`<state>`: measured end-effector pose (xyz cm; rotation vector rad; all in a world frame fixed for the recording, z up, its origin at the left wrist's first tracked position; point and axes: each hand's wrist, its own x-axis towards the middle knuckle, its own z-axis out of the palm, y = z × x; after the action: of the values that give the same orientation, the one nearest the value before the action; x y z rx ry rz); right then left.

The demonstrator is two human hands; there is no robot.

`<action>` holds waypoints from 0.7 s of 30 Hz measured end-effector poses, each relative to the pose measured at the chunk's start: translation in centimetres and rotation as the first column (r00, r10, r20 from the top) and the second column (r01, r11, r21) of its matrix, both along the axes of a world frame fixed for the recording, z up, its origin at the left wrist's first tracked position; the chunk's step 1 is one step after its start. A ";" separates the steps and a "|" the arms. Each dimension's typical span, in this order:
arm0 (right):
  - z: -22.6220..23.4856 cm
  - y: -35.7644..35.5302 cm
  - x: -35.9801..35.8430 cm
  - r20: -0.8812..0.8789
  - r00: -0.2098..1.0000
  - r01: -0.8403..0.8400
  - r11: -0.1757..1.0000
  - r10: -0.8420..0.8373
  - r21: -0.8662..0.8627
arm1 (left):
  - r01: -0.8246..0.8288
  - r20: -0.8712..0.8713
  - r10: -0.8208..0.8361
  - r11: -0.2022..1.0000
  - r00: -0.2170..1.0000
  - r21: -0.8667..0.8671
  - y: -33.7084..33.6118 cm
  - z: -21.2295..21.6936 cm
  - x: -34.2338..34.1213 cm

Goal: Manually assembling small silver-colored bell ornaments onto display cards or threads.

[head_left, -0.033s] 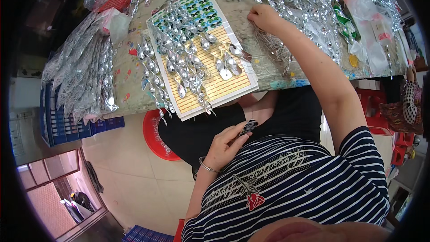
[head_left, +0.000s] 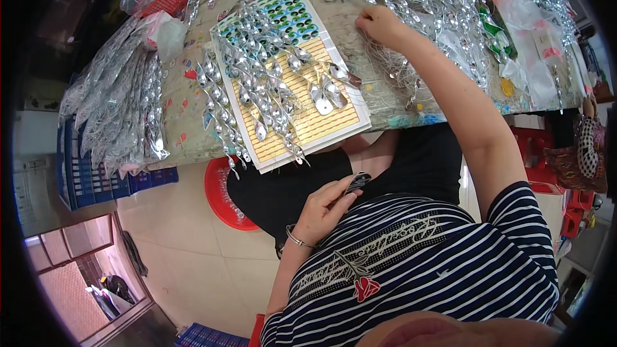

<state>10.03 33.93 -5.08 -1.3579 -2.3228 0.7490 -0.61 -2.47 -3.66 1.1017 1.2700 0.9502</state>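
You wear this fisheye camera on your head, left of its twin, facing down. Your shirt [head_left: 437, 270] lies close under the lens; the tabletop [head_left: 177, 112] is farther off, its near edge bowed across the view, which takes in your left hand [head_left: 323, 211] short of that edge and right hand [head_left: 384, 28] past it.

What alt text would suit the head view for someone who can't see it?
The left hand holds a small dark, shiny object near a navy-and-white striped shirt, while the curled right hand is at a worktable strewn with twisted silver strips. Some lie across yellow and green printed sheets.
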 end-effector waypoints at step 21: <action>8.3 -13.5 2.9 -0.631 0.770 -0.477 0.743 0.095 -0.470 | -0.271 0.133 0.276 0.961 0.952 -0.054 0.7 1.6 -0.9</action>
<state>12.94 20.39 3.24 -0.7484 -1.8595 1.8615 -1.50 -1.79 -2.08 0.8284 1.3399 1.1864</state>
